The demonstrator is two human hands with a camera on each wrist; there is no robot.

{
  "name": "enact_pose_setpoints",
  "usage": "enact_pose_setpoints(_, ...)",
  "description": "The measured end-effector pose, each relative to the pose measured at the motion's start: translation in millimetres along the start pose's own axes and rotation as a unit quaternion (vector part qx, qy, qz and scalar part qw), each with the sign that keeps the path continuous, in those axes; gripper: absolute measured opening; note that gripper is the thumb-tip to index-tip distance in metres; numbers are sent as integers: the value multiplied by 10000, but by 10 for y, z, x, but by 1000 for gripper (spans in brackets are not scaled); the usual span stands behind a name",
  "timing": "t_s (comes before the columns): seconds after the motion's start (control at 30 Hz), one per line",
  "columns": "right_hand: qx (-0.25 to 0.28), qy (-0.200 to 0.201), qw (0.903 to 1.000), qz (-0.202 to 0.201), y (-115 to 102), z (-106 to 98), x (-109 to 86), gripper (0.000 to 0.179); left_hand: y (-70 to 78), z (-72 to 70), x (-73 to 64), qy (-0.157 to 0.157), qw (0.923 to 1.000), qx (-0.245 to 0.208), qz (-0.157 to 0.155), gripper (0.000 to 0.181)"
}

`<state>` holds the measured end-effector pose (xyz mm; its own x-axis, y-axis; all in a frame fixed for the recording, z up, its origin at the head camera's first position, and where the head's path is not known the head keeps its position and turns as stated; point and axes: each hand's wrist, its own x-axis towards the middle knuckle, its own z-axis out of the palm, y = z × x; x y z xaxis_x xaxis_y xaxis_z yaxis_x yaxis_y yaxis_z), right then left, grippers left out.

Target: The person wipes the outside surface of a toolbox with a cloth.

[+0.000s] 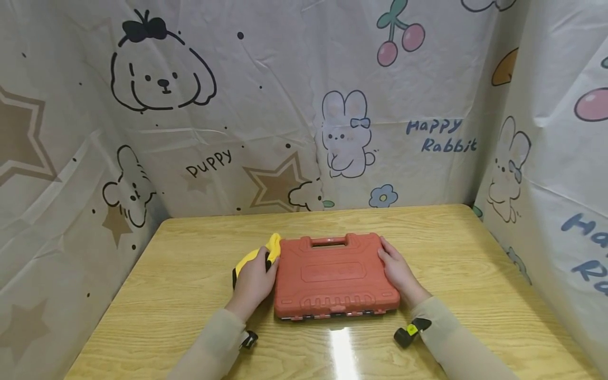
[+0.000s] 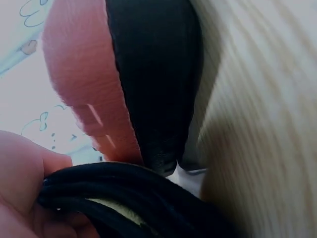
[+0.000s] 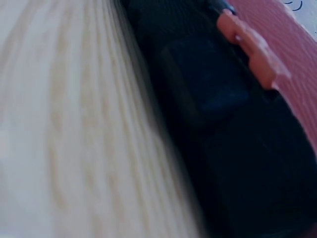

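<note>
A red hard-shell tool case point(image 1: 332, 272) with a black lower half lies on the table, its moulded handle at the far side and its latches at the near side. By its left edge my left hand point(image 1: 254, 279) grips a yellow-and-black item point(image 1: 247, 258); what kind it is I cannot tell. In the left wrist view, black bands point(image 2: 129, 188) with some yellow between them run from the fingers, close to the case. My right hand point(image 1: 396, 266) holds the case's right side near the far corner. The right wrist view shows the case's black side point(image 3: 237, 148) and a red latch point(image 3: 255, 49).
The wood-grain table point(image 1: 180, 295) extends around the case on all sides. Patterned cloth point(image 1: 275, 105) with cartoon drawings hangs behind the table and along both sides. A dark wrist camera point(image 1: 406, 335) is strapped at the right sleeve, just off the case's near right corner.
</note>
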<state>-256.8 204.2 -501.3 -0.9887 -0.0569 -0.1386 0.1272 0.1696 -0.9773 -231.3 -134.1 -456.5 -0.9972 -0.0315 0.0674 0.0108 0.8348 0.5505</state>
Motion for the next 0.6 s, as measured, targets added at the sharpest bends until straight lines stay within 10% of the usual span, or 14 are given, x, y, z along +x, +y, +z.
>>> enact_pose_setpoints(0.6,-169,84,9998,20,-9,3,2,56,-57,-68,-365,-169,9990,207,357,35)
